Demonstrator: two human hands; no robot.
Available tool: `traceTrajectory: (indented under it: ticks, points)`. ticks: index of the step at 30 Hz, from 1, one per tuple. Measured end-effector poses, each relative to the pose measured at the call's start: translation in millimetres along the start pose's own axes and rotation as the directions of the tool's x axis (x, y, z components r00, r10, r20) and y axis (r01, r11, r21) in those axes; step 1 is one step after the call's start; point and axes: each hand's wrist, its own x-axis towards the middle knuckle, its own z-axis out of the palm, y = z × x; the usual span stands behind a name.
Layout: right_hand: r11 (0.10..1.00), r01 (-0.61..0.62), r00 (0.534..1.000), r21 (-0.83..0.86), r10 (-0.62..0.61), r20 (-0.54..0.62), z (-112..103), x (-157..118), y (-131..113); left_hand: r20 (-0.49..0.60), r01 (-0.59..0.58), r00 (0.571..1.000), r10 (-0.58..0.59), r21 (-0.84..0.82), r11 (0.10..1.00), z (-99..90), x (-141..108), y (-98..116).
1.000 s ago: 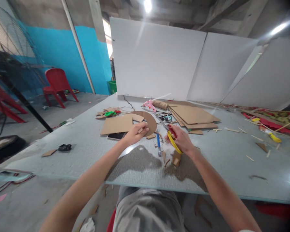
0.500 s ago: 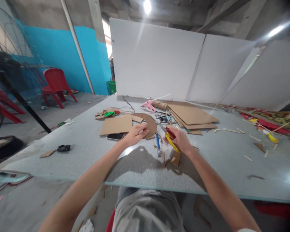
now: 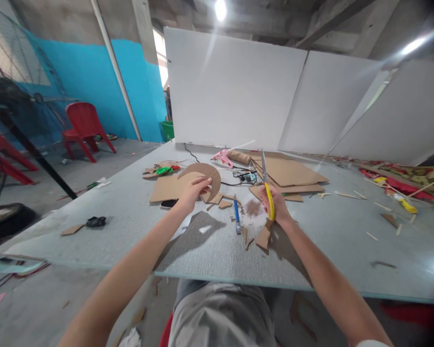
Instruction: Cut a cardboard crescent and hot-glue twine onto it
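Observation:
Pinched in my left hand is a curved, crescent-like piece of brown cardboard, raised over a flat cardboard sheet. My right hand grips scissors with yellow handles, their blades together and pointing up and away. Between the hands a blue utility knife lies on the table. Small cardboard scraps are scattered near it. A dark phone-like object is partly under the flat sheet.
Stacked cardboard, a pink glue gun and a twine roll lie toward the back of the table. Sticks and red material are at right. A white partition stands behind.
My left hand has lifted the curved cardboard and moved it left. My right hand has turned the scissors upright, and their blades have closed. Scraps beneath the cardboard now show.

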Motion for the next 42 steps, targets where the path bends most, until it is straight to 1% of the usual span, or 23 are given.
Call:
traceTrajectory:
  ticks: [2, 4, 6, 8, 10, 12, 15, 19, 22, 28, 31, 33, 36, 40, 42]
  points:
    - [1.000, -0.010, 1.000, 0.017, 0.010, -0.002, 1, -2, -3, -0.024, -0.011, 1.000, 0.011, -0.012, 1.000, -0.3, 0, -1]
    - [0.999, -0.014, 1.000, 0.035, 0.014, 0.007, 2, -4, -5, -0.038, -0.049, 0.998, 0.049, -0.009, 0.999, -0.5, 0, -1]
    - [0.999, -0.014, 1.000, 0.050, 0.013, 0.018, 2, -4, -6, -0.032, -0.107, 0.994, 0.107, 0.008, 0.994, -0.8, 0, -1]
    - [0.998, -0.014, 1.000, 0.060, 0.013, 0.028, 3, -4, -5, -0.002, -0.185, 0.983, 0.185, 0.036, 0.982, -0.8, -1, -1]
    - [0.998, -0.015, 0.999, 0.066, 0.013, 0.036, 5, -3, -3, 0.045, -0.277, 0.960, 0.275, 0.062, 0.959, -0.1, -1, -2]
    - [0.998, -0.015, 0.999, 0.066, 0.013, 0.040, 6, -1, 1, 0.108, -0.363, 0.929, 0.354, 0.084, 0.928, 1.0, -2, -4]
    - [0.998, -0.015, 0.999, 0.053, 0.013, 0.034, 6, 1, 5, 0.211, -0.459, 0.879, 0.427, 0.139, 0.877, 1.4, -2, -8]
    - [1.000, -0.011, 0.999, 0.028, 0.009, 0.039, 6, 0, 8, 0.312, -0.566, 0.817, 0.485, 0.269, 0.779, -1.3, -6, -6]
    - [1.000, -0.005, 0.999, 0.013, 0.004, 0.054, 6, -1, 7, 0.356, -0.617, 0.784, 0.508, 0.357, 0.701, -3.2, -8, -3]
    - [1.000, 0.003, 0.997, 0.003, -0.003, 0.079, 6, -3, 3, 0.369, -0.669, 0.738, 0.566, 0.507, 0.543, -4.9, -5, -12]
    - [1.000, 0.001, 0.996, 0.012, -0.002, 0.088, 6, -4, 1, 0.386, -0.710, 0.673, 0.631, 0.578, 0.403, -5.8, -4, -17]
    - [1.000, -0.003, 0.996, 0.025, 0.000, 0.095, 6, -4, 0, 0.401, -0.730, 0.636, 0.659, 0.591, 0.344, -5.8, -3, -18]
    - [0.998, -0.011, 0.995, 0.055, 0.005, 0.104, 8, -4, 2, 0.436, -0.754, 0.603, 0.668, 0.585, 0.298, -4.8, -3, -19]
    - [0.994, -0.027, 0.992, 0.108, 0.014, 0.123, 12, -4, 7, 0.515, -0.798, 0.539, 0.667, 0.567, 0.207, -2.5, -4, -19]
    - [0.990, -0.036, 0.990, 0.136, 0.016, 0.140, 14, -4, 7, 0.558, -0.813, 0.527, 0.641, 0.551, 0.188, -1.1, -6, -19]
